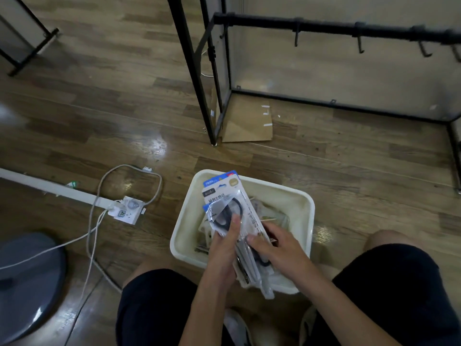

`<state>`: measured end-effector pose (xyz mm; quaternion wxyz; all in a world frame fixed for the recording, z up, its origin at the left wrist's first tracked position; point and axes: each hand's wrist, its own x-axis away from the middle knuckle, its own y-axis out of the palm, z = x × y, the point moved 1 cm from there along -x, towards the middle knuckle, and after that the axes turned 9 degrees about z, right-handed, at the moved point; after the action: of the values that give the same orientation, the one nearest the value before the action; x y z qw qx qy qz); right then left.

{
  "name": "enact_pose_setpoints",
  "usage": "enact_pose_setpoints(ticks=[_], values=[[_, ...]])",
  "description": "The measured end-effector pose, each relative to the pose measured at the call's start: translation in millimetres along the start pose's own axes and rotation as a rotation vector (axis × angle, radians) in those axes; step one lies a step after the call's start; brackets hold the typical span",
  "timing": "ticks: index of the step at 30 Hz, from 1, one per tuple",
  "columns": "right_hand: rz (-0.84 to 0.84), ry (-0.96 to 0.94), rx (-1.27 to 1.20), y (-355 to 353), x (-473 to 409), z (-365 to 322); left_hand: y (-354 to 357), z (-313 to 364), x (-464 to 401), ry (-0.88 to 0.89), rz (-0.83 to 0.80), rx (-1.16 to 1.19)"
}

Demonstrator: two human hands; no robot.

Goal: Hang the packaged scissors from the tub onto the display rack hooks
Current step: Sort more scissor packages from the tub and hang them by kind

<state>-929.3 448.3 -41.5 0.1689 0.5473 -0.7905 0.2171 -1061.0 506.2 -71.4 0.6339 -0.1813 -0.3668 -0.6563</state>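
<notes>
The rack (324, 28) is seen up ahead on the floor (99, 108), its black bar carrying a row of hooks (360, 44), every one in view bare. Below it, between the knees, the cream tub (303, 196) is set, with more packets left inside. Over the tub a bundle of packs (225, 198) is being held, blue header cards pointing towards the rack. The bundle is gripped from beneath by the left hand (224, 248), thumb laid flat on the top pack. The right hand (277, 245) is curled onto the lower end, thumb pinching the film. The step seems to be peeling one pack free. For that, the top pack is best slid off by its card, the rest being kept clamped, so the hang hole is presented cleanly to a hook. Slippery film could let a second pack be dragged along.
</notes>
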Motion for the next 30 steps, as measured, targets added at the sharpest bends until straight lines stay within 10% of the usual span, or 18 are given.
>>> enact_pose_setpoints(ticks=[13, 30], values=[[0.170, 0.039, -0.191, -67, 149, -217, 103, 176, 201, -0.121, 0.027, 0.009], [0.426, -0.152, -0.357, -136, 316, -462, 220, 384, 431, -0.112, -0.358, -0.062]])
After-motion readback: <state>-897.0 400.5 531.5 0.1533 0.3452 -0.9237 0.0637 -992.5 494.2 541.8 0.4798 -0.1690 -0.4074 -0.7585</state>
